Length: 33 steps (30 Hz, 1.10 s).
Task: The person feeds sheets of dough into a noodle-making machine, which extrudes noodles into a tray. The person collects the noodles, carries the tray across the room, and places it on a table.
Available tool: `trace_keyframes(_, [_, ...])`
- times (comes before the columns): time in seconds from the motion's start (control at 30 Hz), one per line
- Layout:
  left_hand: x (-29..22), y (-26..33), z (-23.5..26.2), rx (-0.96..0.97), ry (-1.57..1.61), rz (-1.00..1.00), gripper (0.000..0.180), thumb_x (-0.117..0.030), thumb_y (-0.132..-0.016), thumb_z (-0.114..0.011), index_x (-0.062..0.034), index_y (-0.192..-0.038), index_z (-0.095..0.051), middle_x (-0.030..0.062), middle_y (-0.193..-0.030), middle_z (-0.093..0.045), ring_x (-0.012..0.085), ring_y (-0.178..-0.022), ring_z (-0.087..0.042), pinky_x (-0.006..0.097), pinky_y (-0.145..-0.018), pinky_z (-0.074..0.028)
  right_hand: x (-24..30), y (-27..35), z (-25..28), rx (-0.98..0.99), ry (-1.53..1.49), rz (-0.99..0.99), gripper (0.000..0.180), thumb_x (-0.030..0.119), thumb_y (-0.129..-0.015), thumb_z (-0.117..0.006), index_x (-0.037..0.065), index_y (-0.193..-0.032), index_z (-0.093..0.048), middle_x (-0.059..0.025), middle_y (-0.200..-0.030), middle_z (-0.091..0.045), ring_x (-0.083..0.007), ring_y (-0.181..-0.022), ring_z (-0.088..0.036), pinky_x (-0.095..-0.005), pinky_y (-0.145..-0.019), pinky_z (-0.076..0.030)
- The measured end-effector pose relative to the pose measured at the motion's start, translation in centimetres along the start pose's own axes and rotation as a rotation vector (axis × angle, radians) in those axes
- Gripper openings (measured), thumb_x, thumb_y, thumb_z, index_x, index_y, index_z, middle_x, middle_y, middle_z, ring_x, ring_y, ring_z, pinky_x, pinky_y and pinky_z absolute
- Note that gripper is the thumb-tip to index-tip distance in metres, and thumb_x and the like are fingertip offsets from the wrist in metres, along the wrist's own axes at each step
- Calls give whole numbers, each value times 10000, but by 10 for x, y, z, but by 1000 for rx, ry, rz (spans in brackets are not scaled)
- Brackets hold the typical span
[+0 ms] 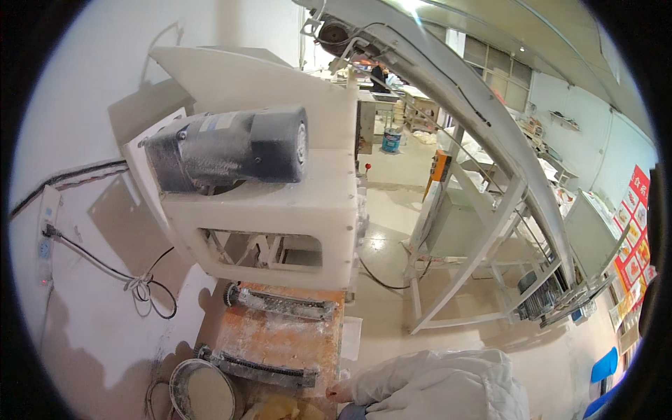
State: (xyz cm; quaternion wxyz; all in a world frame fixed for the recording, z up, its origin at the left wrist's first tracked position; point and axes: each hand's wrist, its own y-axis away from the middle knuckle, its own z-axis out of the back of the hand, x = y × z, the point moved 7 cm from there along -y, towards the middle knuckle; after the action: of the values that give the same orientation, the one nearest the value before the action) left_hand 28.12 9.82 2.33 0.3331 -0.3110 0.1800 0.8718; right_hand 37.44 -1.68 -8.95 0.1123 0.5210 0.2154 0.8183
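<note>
- Dark and dusted with white powder, the nearer toothed bar (262, 369) lies to the left of the right hand (340, 391) and slightly farther from the person; its right end comes near the hand, with a gap between.
- Its long axis runs mostly left to right, dipping toward the person at the right end, so the hand sits almost in line with it.
- The right hand is the nearer one; the left hand is not in view.
- The right hand, small at the end of a white sleeve (448, 381), is at the right edge of the orange-brown board (280, 341). How far its fingers are spread, whether it touches the board, or whether it has hold of anything, I cannot tell.
- The bar rests across the board, below the white machine casing (332, 210); a rounded, dark toothed part shows at its left end, and powder clings along its length.
- A similar farther bar (280, 302) lies roughly parallel, close to the casing.
- A round metal bucket (176, 386) with pale contents stands at the board's near left corner; a yellowish mass (278, 407), too cut off to identify, shows beside it.
</note>
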Motion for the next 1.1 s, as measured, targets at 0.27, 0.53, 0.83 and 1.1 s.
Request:
trace_keyframes(0.27, [20, 15, 39, -106, 337, 198, 361, -146, -734, -455, 45, -1038, -491, 178, -1029, -515, 253, -921, -514, 342, -801, -414, 24, -12, -7, -13, 55, 182, 192, 202, -788, -465, 20, -776, -524, -142, -684, -506, -233, -666, -483, -337, -626, -387])
trace_keyframes(0.53, [47, 77, 97, -421, 834, 363, 394, -124, -720, -440, 56, -1069, -463, 175, -1047, -507, 253, -950, -503, 340, -822, -405, 114, -33, -37, 254, 382, 175, 255, 255, -796, -462, 28, -824, -575, -145, -760, -571, -215, -736, -543, -344, -660, -405])
trace_keyframes(0.83, [74, 218, 171, -979, 1397, 336, 434, -100, -704, -423, 68, -1104, -432, 171, -1066, -497, 254, -982, -489, 337, -845, -395, 284, -107, -135, 525, 252, 761, 352, 258, -799, -519, 71, -1096, -493, -92, -1031, -535, -185, -940, -490, -303, -833, -390])
trace_keyframes(1.1, [134, 283, 237, -1209, 1781, 71, 475, -131, -735, -355, 35, -1180, -368, 154, -1177, -440, 270, -1100, -413, 366, -945, -310, 394, -113, -218, 1057, -251, 195, 446, 155, -667, -668, 53, -1078, -527, -54, -1037, -548, -151, -960, -486, -293, -837, -386])
